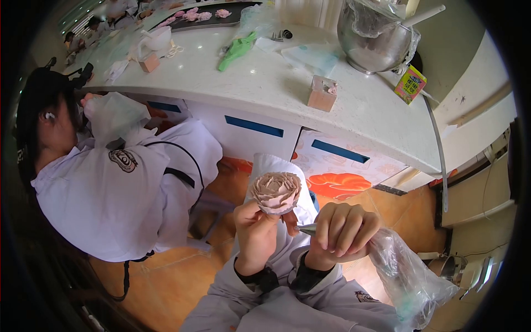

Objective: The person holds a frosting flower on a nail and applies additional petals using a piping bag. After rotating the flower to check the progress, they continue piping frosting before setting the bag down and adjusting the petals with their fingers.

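Below the counter, in front of my lap, a pale pink piped flower (276, 192) with many layered petals sits on top of a flower nail, most of which is hidden. My left hand (256, 235) is closed beneath the flower, pinching the nail. Just to the right, my right hand (344, 231) wraps around a clear plastic piping bag (406, 271). From that fist the bag's metal piping tip (307, 228) points left, close to my left fingers and below the flower's edge. The bag's loose end hangs down to the right.
On the white counter (243, 77) stand a wooden block (322, 93), a steel mixing bowl (371, 39), a yellow-green box (410, 84) and a green bag (237, 51). Pink flowers lie on a dark tray (232, 15). A person in white (121, 188) sits close on my left, holding a bag.
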A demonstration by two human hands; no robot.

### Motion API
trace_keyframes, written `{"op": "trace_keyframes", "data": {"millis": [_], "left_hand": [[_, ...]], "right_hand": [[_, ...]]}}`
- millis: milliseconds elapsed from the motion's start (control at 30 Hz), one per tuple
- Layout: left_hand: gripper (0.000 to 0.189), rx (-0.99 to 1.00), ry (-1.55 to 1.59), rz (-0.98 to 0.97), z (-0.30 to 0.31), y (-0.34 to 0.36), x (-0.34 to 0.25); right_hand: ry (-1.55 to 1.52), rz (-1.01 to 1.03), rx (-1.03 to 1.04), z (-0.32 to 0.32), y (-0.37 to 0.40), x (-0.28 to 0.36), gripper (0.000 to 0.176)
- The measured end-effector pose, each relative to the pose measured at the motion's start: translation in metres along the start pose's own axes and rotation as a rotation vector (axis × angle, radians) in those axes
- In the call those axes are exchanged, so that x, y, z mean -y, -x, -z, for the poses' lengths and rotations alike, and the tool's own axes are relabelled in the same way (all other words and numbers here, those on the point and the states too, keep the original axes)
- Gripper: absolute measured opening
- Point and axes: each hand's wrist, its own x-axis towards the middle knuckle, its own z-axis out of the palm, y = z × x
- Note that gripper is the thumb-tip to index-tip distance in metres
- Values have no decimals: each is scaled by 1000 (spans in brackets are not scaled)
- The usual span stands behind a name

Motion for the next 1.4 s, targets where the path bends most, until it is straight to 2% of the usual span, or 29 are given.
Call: {"op": "trace_keyframes", "data": {"millis": [33, 133, 267, 367, 467, 600, 733, 933, 1033, 1133, 1233, 1300, 1367, 1400], "left_hand": [[18, -12, -32, -6, 0, 0, 0], [5, -141, -418, -286, 21, -1, 17], [4, -215, -576, -416, 31, -7, 23], [6, -192, -617, -425, 40, -11, 27], [9, -111, -848, -620, 34, -22, 20], [11, 70, -836, -692, 44, -35, 26], [10, -10, -863, -592, 44, -30, 30], [7, -89, -775, -543, 51, -35, 39], [8, -95, -781, -532, 57, -36, 44], [6, -9, -769, -520, 57, -35, 40], [5, -56, -536, -413, 46, -30, 39], [17, 30, -455, -381, 55, -28, 44], [27, 81, -278, -221, 66, -28, 51], [25, 63, -258, -181, 55, -27, 43]], "right_hand": [[-1, 5, 0, 1, 1, 0, 33], [21, 5, 29, 6, 1, 1, 34], [32, 5, 20, 12, 0, 4, 34], [62, 2, 11, 14, -1, 7, 34], [38, 24, 1, 17, 0, 5, 33], [31, 27, -13, 22, -1, 5, 32], [23, 41, -71, 26, 1, 5, 29], [43, 36, -102, 30, -1, 3, 28], [30, 29, -104, 31, 0, 2, 28], [25, 24, -103, 32, 0, 1, 28], [24, 22, -105, 32, -1, 1, 28], [19, 25, -112, 33, -1, 0, 28], [18, 29, -117, 33, -1, 0, 28], [17, 31, -120, 34, -1, -1, 28]]}}
